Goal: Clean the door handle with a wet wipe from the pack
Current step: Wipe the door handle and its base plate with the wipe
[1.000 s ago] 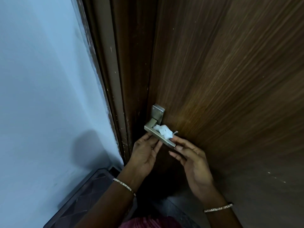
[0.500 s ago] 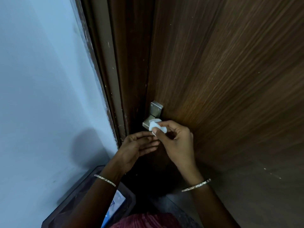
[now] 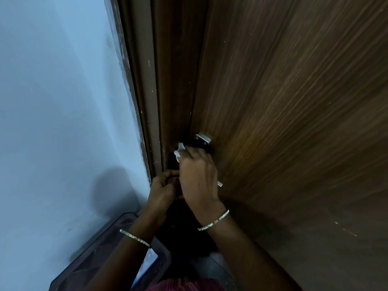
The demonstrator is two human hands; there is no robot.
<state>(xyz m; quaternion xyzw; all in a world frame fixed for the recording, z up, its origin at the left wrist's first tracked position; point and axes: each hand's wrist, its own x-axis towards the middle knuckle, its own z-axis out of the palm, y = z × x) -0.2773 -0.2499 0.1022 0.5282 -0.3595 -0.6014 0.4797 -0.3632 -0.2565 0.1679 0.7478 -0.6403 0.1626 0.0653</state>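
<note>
Right hand (image 3: pixel 198 177) wrapped over door handle (image 3: pixel 203 140), pinching white wipe (image 3: pixel 180 152) at its upper end; left hand (image 3: pixel 164 189) curled just below, grip unclear. Handle slanting down-right, tip showing. Dark bin (image 3: pixel 100 244) below, something blue-white inside.

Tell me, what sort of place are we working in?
Probably an indoor doorway in a home: a dark brown wood-grain door with a square brushed-metal handle plate, its brown door frame, and a pale blue painted wall beside it.
</note>
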